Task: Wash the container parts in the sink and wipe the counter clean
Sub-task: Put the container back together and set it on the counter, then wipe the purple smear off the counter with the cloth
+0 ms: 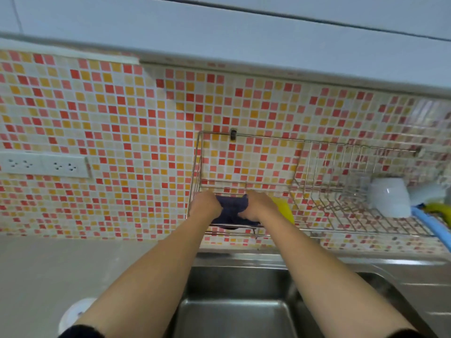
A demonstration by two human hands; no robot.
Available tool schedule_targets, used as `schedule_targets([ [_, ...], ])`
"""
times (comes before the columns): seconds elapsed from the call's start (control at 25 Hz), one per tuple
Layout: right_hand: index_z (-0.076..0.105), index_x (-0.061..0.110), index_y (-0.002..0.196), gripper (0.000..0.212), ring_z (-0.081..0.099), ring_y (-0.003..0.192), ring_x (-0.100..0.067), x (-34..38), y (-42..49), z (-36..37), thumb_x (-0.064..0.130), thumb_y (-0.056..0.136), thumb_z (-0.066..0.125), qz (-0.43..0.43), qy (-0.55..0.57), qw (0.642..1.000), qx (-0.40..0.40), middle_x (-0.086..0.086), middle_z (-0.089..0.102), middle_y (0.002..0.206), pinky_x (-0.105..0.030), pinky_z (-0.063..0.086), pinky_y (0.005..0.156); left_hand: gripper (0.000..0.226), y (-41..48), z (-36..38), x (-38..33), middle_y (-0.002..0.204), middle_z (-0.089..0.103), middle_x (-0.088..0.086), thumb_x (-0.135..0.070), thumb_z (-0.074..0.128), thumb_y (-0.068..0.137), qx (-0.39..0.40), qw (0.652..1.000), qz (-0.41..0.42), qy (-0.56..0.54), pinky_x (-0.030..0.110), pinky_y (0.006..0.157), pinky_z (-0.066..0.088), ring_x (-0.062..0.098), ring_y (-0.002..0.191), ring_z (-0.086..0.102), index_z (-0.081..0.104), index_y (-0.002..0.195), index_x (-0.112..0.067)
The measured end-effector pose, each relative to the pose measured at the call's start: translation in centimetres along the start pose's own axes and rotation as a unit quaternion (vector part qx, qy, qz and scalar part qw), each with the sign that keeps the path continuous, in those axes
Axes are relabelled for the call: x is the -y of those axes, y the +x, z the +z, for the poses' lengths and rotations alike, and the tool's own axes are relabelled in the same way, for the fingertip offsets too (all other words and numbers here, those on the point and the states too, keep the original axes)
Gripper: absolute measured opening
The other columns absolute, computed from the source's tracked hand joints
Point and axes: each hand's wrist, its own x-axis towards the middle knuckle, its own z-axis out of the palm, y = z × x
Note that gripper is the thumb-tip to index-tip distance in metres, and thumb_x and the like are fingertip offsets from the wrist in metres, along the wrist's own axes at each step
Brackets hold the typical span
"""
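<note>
Cloth (231, 211): dark blue, bunched on the front rail of the wire rack (317, 191) mounted on the tiled wall above the sink (234, 311). Left hand (206, 206) and right hand (260, 207) are both closed on it, one at each end; whether they are hanging it up or lifting it off cannot be told. A yellow item (284, 209) sits just beside the right hand; white cups (390, 197) rest well to the right in the rack. A white lid-like part (75, 313) lies on the counter (73, 264), half hidden by the left forearm.

Risks, as judged: a loosely draped cloth could slide off the rail into the sink; a sideways tug could knock the yellow item; a dripping cloth would wet the counter.
</note>
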Motion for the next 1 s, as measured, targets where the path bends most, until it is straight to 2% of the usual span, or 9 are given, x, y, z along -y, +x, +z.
schedule_targets([
  [0.08,0.037,0.008,0.131,0.066,0.054,0.113,-0.031,-0.1,0.4,0.8,0.025,0.078,0.071,0.039,0.093,0.995,-0.006,-0.013,0.054,0.127,-0.031,0.045,0.077,0.041,0.0,-0.7,-0.5,0.124,0.058,0.017,-0.012,0.059,0.087,0.03,0.984,-0.047,-0.17,0.034,0.087,0.049,0.031,0.113,0.058,0.052,0.124,0.002],
  [0.2,0.035,0.003,0.131,0.057,0.053,0.115,-0.034,-0.8,1.1,1.0,0.015,0.082,0.062,0.051,0.204,0.977,-0.023,-0.018,0.053,0.128,-0.034,0.046,0.084,0.038,-0.9,-2.1,-1.6,0.125,0.057,0.023,-0.002,0.051,0.088,0.07,0.913,-0.055,-0.398,0.035,0.078,0.049,0.036,0.114,0.057,0.05,0.125,0.005],
  [0.32,0.034,0.013,0.133,0.054,0.055,0.105,-0.031,-0.9,0.3,-0.5,0.009,0.083,0.055,0.022,0.378,0.925,-0.013,-0.014,0.054,0.122,-0.036,0.047,0.079,0.036,-2.6,-4.5,-2.2,0.115,0.059,0.022,0.003,0.039,0.09,0.067,0.875,-0.009,-0.479,0.041,0.078,0.048,0.034,0.1,0.058,0.048,0.125,0.004],
  [0.44,0.026,0.028,0.14,0.08,0.052,0.109,-0.02,0.7,-3.0,-2.4,0.011,0.071,0.063,-0.109,0.469,0.876,0.013,0.0,0.045,0.13,-0.035,0.049,0.084,0.032,-5.4,-8.9,-1.0,0.089,0.058,0.01,0.007,0.035,0.084,0.057,0.85,0.066,-0.519,0.037,0.069,0.051,0.025,0.081,0.056,0.054,0.105,-0.007],
  [0.52,0.022,0.031,0.142,0.094,0.051,0.113,-0.012,2.5,-5.8,-3.8,0.016,0.062,0.067,-0.233,0.522,0.821,0.013,0.008,0.042,0.132,-0.027,0.048,0.086,0.028,-7.7,-11.8,0.9,0.075,0.055,0.007,0.009,0.034,0.079,0.058,0.857,0.113,-0.499,0.03,0.058,0.045,0.022,0.069,0.053,0.054,0.085,-0.009],
  [0.64,0.038,0.028,0.135,0.075,0.06,0.107,-0.004,6.5,-9.9,-4.2,0.03,0.067,0.071,-0.304,0.599,0.737,0.077,0.012,0.057,0.119,-0.021,0.047,0.085,0.028,-11.0,-15.5,6.2,0.077,0.055,0.008,0.009,0.034,0.074,0.092,0.879,0.159,-0.441,0.026,0.053,0.045,0.019,0.065,0.055,0.053,0.083,-0.011],
  [0.72,0.051,0.029,0.121,0.054,0.059,0.111,-0.009,9.8,-12.1,-2.0,0.037,0.072,0.072,-0.312,0.575,0.753,0.067,0.005,0.062,0.12,-0.028,0.048,0.091,0.029,-13.0,-17.1,11.4,0.087,0.057,0.012,0.003,0.04,0.073,0.127,0.9,0.168,-0.381,0.028,0.054,0.047,0.021,0.073,0.057,0.054,0.092,-0.013],
  [0.84,0.049,0.04,0.106,0.038,0.057,0.106,-0.01,16.3,-15.8,5.3,0.017,0.082,0.067,-0.357,0.533,0.767,0.024,0.011,0.058,0.114,-0.025,0.049,0.088,0.023,-15.7,-18.0,21.1,0.102,0.062,0.012,-0.004,0.049,0.088,0.144,0.959,0.134,-0.206,0.027,0.058,0.051,0.024,0.083,0.061,0.052,0.106,-0.019],
  [1.0,0.045,0.03,0.096,0.032,0.049,0.091,0.004,25.1,-20.8,16.8,0.004,0.085,0.059,-0.386,0.477,0.787,0.054,0.021,0.05,0.095,-0.013,0.039,0.082,0.036,-17.4,-16.7,35.1,0.09,0.06,0.003,-0.016,0.066,0.084,0.152,0.985,0.047,-0.073,0.028,0.064,0.046,0.02,0.078,0.058,0.051,0.114,-0.03],
])
